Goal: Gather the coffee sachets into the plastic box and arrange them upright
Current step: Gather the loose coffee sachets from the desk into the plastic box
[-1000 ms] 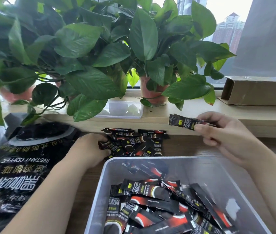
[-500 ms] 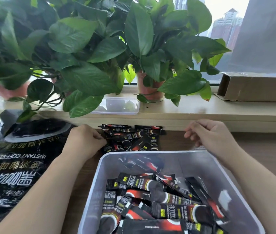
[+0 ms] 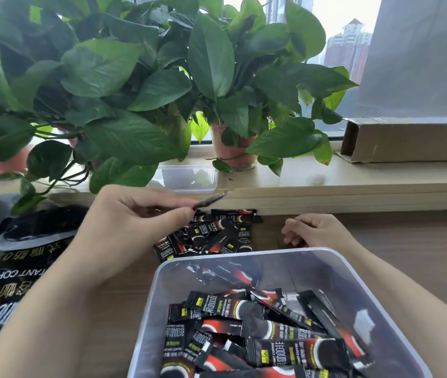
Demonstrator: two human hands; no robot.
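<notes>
One coffee sachet point(image 3: 210, 201) was pinched between the thumb and fingertips of the left hand point(image 3: 124, 227), sticking out to the right of them and blurred, so its print could not be read; it was held above the loose pile of sachets point(image 3: 211, 236) lying flat on the wooden table point(image 3: 408, 255), just beyond the far rim of the plastic box point(image 3: 375, 279); the pile's sachets overlapped too much for an exact count, roughly eight or more. The right hand point(image 3: 315, 231) rested near the box's far right corner, fingers curled loosely inward, and whether it held anything could not be told. Inside the box a heap of sachets point(image 3: 257, 328) lay flat and crossed over one another, well over a dozen, the nearest cut off by the bottom edge. A large black coffee bag point(image 3: 6, 274) lay at the left, partly out of view; on the sill stood two potted plants visible by their pots, the middle pot point(image 3: 230, 151) clear, the left pot point(image 3: 1, 162) mostly hidden by leaves; one small clear container point(image 3: 189, 178) and one cardboard box point(image 3: 408, 140) also sat there.
</notes>
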